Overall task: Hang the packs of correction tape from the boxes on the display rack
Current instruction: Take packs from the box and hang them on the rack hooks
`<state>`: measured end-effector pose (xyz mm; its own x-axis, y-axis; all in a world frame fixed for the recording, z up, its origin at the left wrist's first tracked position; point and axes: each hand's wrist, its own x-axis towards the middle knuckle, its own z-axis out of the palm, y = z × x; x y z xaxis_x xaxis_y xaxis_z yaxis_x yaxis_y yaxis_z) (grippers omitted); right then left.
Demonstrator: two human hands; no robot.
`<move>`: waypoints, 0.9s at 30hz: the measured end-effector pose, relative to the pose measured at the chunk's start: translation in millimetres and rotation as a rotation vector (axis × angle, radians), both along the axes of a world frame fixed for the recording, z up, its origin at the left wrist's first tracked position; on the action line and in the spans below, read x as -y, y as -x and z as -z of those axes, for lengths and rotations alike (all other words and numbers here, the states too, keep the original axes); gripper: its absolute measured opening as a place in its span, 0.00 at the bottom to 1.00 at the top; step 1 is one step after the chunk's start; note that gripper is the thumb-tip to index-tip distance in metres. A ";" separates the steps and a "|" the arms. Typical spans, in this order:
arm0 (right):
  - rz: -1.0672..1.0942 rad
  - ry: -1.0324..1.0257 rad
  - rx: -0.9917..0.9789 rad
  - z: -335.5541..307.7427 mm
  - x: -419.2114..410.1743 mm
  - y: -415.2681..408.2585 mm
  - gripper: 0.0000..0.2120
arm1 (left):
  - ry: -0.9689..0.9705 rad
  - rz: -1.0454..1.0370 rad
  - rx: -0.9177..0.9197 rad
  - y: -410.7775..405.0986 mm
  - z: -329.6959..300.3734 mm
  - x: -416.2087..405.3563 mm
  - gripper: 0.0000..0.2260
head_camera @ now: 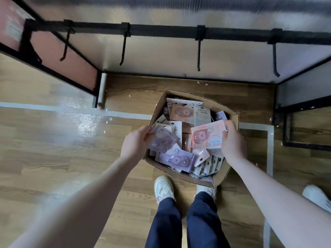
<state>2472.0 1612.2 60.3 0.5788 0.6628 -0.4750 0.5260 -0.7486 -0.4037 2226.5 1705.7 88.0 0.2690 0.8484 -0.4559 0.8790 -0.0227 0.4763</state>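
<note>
An open cardboard box point(231, 173) on the wooden floor holds several packs of correction tape in pink, purple and grey. My left hand point(135, 143) grips a purple pack point(163, 138) over the box's left side. My right hand point(232, 140) holds a pink pack point(206, 136) over the right side. Another purple pack point(176, 161) lies on top of the pile near the front. Above and behind the box, the display rack's black bar point(161, 32) carries several bare hooks point(198, 56).
The rack's black frame legs stand at the left point(95, 90) and right point(286, 129). My feet in white shoes point(163, 187) stand just before the box. Another white shoe point(317, 196) shows at the right edge. White tape lines cross the floor.
</note>
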 end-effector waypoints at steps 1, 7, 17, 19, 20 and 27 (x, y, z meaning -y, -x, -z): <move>-0.017 -0.011 0.009 -11.9 -1.6 -2.4 0.10 | -0.003 -0.012 0.018 1.2 -9.5 -3.0 0.05; -0.067 -0.065 0.084 -86.8 -12.5 -13.6 0.13 | -0.070 -0.049 0.102 3.0 -81.3 -18.9 0.05; -0.039 -0.229 0.097 -224.1 -45.6 -17.8 0.09 | -0.172 -0.130 0.239 8.1 -216.5 -49.1 0.04; -0.046 -0.281 0.064 -255.6 -53.8 -17.1 0.08 | -0.186 -0.142 0.283 8.4 -247.1 -55.0 0.04; -0.053 -0.304 0.046 -270.8 -57.1 -17.1 0.08 | -0.196 -0.140 0.302 8.3 -262.9 -57.3 0.04; -0.140 -0.450 0.000 -375.6 -75.9 -16.4 0.06 | -0.349 -0.106 0.450 11.0 -364.9 -74.0 0.06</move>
<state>2488.4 1688.1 435.9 0.4688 0.8748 -0.1227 0.6093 -0.4208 -0.6721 2215.5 1779.7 453.0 0.2773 0.9608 -0.0049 0.5977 -0.1685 0.7838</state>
